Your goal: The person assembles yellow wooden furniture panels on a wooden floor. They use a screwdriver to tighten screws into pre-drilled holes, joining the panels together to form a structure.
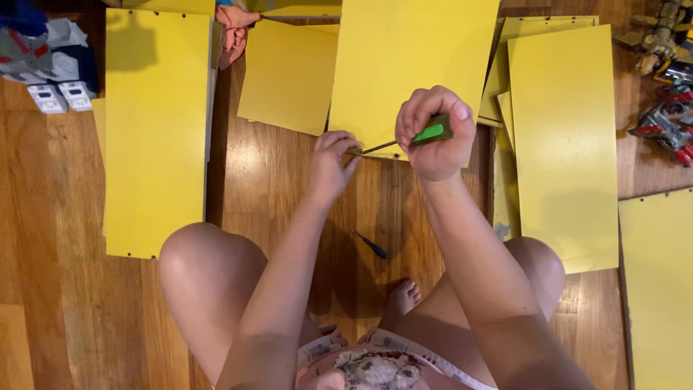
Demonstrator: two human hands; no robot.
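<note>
Right hand (435, 133): fist closed around a screwdriver (422, 135) with a glossy green handle and thin metal shaft. Left hand (331, 162): fingertips pinched at the shaft's tip, against the edge of a flat, smooth yellow panel (411, 65) lying on the polished wooden floor (274, 188). A second small screwdriver (371, 245) lies on the floor between the knees.

The floor (58, 238) is glossy varnished wood with visible grain. The yellow panels (155, 130) look smooth and matt, like laminated board. The screwdriver (415, 137) has a shiny green plastic handle and thin metal shaft. Far right, toy robots (668, 79) look like hard plastic.
</note>
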